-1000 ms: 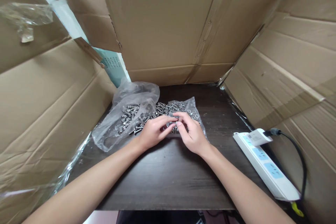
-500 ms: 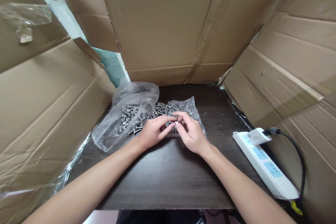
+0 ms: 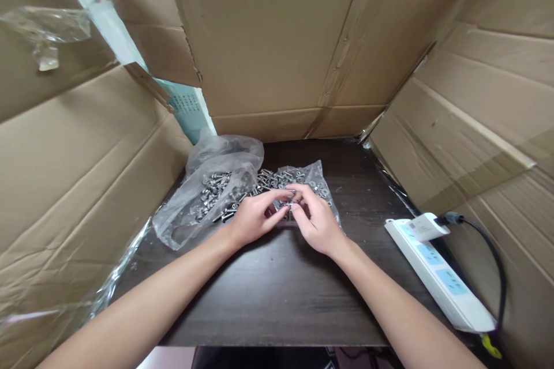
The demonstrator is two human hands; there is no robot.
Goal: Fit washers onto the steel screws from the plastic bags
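My left hand [image 3: 258, 213] and my right hand [image 3: 315, 216] meet fingertip to fingertip above the near edge of the metal pile. Pinched between their thumbs and fingers is a small shiny metal fastener [image 3: 290, 205]; its exact kind is too small and too covered to make out. Just behind the hands lie many loose bolts [image 3: 266, 177] on clear plastic. Several washers [image 3: 324, 191] are spread to the right of my right hand. More bolts [image 3: 215, 187] sit in and under a crumpled clear plastic bag [image 3: 173, 225] left of my left hand.
Dark wooden tabletop [image 3: 259, 300] runs beneath everything. Cardboard walls [image 3: 281, 40] enclose it at the back and both sides. On the right lies a white power strip [image 3: 441, 277] with a plugged-in adapter [image 3: 428, 226] and a black cable [image 3: 497, 259].
Both hands stay almost in place, with the fingertips shifting slightly around the small metal fastener. The whole view has moved a little; the pile and bag look unchanged.
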